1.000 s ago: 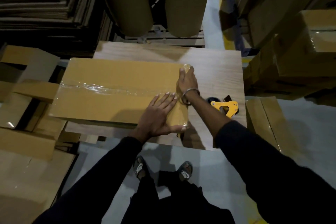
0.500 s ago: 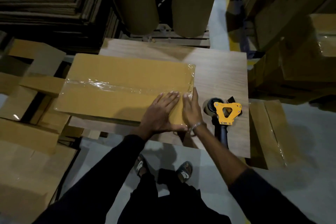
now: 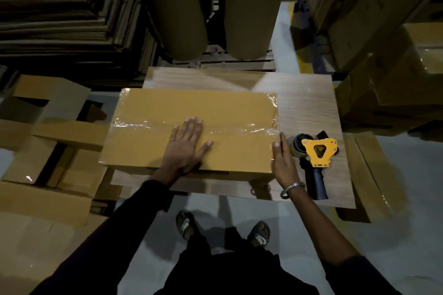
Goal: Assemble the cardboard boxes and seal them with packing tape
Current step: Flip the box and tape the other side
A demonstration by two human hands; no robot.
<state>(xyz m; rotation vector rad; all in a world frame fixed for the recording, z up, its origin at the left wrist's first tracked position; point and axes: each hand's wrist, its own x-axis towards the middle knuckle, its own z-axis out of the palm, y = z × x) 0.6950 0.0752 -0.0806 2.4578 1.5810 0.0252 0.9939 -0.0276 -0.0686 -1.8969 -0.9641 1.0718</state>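
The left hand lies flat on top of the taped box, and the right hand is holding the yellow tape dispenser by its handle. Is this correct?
Not quite. In the head view the right hand rests against the right end of the box, not on the tape dispenser, which lies untouched on the table beside it. The left hand does lie flat on the box top.

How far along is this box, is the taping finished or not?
Done: the box is closed, with clear tape along its centre seam and right edge. In hand: the left hand presses its top, the right hand its right end. The tape dispenser lies idle. Left: flat cardboard unassembled.
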